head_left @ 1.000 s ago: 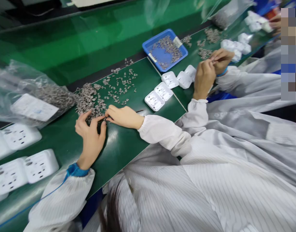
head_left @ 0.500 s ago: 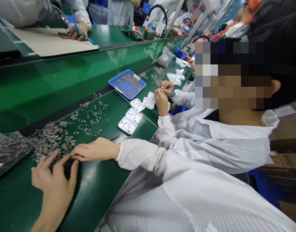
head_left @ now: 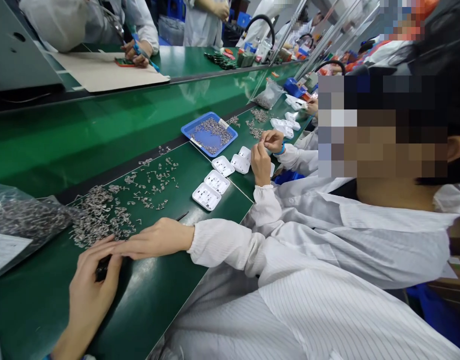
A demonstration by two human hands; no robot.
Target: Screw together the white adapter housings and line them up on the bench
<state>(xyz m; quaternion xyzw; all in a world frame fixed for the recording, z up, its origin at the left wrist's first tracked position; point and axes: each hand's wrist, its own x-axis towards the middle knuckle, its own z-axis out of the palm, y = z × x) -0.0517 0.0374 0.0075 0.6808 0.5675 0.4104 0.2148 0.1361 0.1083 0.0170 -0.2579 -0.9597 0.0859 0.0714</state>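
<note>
Left fingers: curling loosely around a small dark object; how firmly they are gripping it cannot be told.
Right fingers: lying nearly straight and close together, tips touching the left fingers; whether they are pinching anything cannot be told.
Left hand: resting on the green table near its front edge.
Right hand: lying flat on the table, white sleeve trailing toward the front edge.
Metal parts: lying in a loose pile just beyond both hands, thinning out toward the back edge.
Plastic bag: sitting at the left end, holding more parts.
White trays: standing near the right corner of this table section.
Blue tray: sitting farther along the back edge.
Co-worker's hands: working close together beside the white trays.
</note>
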